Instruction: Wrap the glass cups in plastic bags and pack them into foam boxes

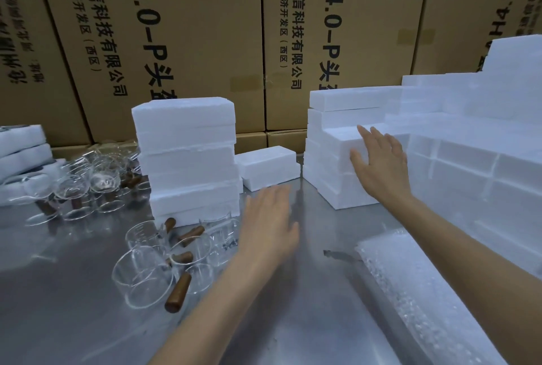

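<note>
Item: foam boxes (346, 171), white, rectangular, stacked flat on the steel table (293, 320); this stack is taken as the landmark. Each box's long axis lies level and runs from the near corner back and left toward the cardboard cartons (190, 42) behind; broad faces are turned up and down, and a short end faces the viewer's right. The right hand (381, 165) is laid against the stack's near upper corner, fingers straight and spread, nothing gripped. The left hand (269, 218) hovers over bare table left of and nearer than the stack, fingers straight and relaxed, nothing held. Step in hand, as judged: one box is to be drawn from the stack. It would be done best with the top box lifted straight up by both long sides, the boxes beneath being steadied, since foam is light and crumbles at edges. A single box (268, 166) lies flat just left of the stack; a taller stack of boxes (187, 159) stands further left. Glass cups (152, 270) with brown wooden handles lie left of and nearer than the landmark, some on their sides, well apart from it. A bubble-textured plastic sheet or pile of bags (410, 291), which cannot be told, lies nearer than the stack, to its right.
</note>
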